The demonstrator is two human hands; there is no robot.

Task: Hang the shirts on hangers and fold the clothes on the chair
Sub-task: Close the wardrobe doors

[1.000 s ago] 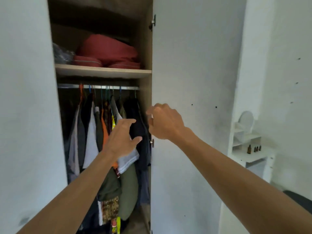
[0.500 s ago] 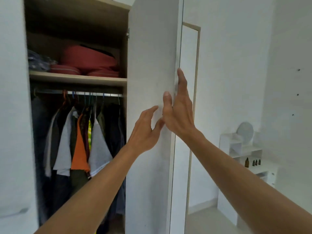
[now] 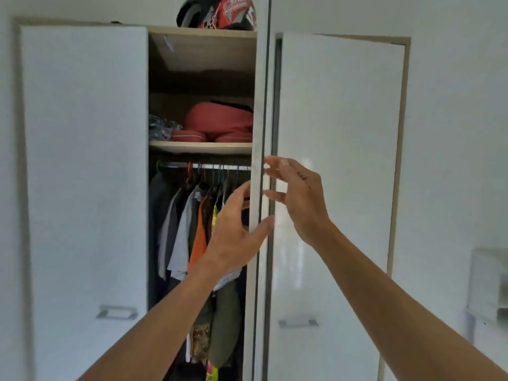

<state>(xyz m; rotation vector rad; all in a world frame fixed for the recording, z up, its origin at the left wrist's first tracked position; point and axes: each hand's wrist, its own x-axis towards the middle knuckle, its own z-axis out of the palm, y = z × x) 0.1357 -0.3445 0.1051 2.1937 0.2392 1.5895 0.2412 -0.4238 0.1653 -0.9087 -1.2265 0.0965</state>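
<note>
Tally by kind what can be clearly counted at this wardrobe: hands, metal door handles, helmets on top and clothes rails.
Hands: 2, the left hand and the right hand
Metal door handles: 2
Helmets: 1
Clothes rails: 1
Total: 6

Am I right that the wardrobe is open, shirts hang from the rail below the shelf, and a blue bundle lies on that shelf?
Not quite: the bundle on the shelf is red, not blue, as the head view shows. The rest stands: the wardrobe is open and shirts hang from the rail below that shelf.
</note>
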